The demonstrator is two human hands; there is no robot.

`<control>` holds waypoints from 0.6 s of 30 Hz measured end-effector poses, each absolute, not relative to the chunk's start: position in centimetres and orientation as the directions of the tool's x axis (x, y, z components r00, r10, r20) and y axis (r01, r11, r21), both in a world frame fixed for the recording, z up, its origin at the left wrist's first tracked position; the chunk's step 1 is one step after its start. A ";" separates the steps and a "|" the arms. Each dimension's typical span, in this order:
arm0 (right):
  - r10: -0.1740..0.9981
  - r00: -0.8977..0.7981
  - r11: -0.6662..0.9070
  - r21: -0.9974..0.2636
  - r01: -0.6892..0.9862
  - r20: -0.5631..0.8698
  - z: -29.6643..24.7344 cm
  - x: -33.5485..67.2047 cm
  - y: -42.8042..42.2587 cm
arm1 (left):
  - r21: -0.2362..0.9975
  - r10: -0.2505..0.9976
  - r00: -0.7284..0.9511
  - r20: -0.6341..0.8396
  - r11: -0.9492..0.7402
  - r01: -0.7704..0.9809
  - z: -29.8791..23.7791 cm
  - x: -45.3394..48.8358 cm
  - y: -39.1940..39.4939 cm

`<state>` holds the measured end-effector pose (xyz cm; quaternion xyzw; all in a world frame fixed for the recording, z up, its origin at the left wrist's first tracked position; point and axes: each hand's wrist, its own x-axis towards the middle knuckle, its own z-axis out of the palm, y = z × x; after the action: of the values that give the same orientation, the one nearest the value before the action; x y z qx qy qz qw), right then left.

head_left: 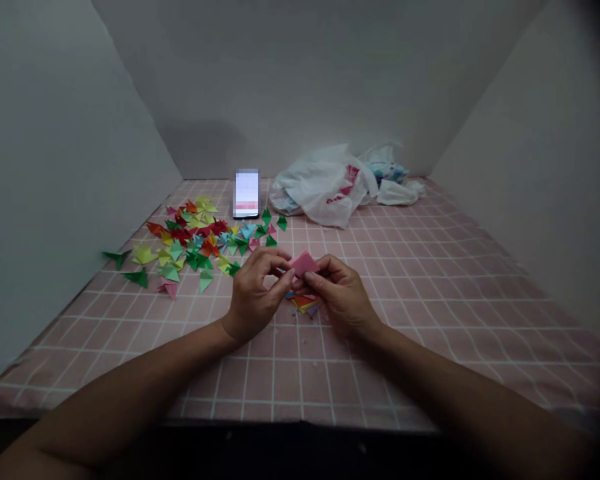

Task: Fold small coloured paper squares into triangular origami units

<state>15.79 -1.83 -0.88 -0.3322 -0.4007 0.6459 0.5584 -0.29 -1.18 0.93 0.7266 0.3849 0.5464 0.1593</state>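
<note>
A small pink folded paper (305, 264) is held up between my two hands, its shape close to a diamond. My left hand (258, 288) pinches its left corner between thumb and fingers. From the other side, the thumb and fingers of my right hand (344, 292) grip its lower right edge. Beneath the hands lies a stack of coloured paper squares (306, 304), with orange, yellow, purple and blue edges showing; my hands partly hide it. To the left, many folded paper cranes (197, 257) in green, yellow, red, pink and blue are spread in a loose heap.
A phone (247, 193) with a lit, blurred screen stands upright behind the cranes. White plastic bags (325, 187) with red print lie at the back, beside a smaller crumpled packet (400, 190). A pink checked cloth (455, 287) covers the table, with pale walls on three sides.
</note>
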 end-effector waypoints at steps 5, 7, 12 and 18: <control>0.986 -0.162 -0.034 -0.906 -0.422 0.038 -0.7 16.0 -1.6 | 0.686 0.762 0.137 0.633 -0.635 0.355 1.1 -0.4 -1.1; 0.985 -0.169 -0.030 -0.911 -0.410 0.044 -0.7 16.1 -1.4 | 0.667 0.748 0.148 0.647 -0.649 0.368 1.1 -0.4 -1.1; 0.976 -0.212 -0.036 -0.927 -0.374 0.048 -0.7 16.3 -1.3 | 0.644 0.736 0.144 0.662 -0.656 0.395 1.0 -0.5 -0.9; 0.980 -0.164 0.055 -0.939 -0.341 0.117 -0.3 16.4 -1.3 | 0.646 0.750 0.182 0.636 -0.646 0.407 0.9 -0.5 -0.9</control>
<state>16.38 -1.34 -0.34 -0.3378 -0.4727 0.5987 0.5514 -0.45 -0.86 0.89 0.7501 0.3857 0.5103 0.1679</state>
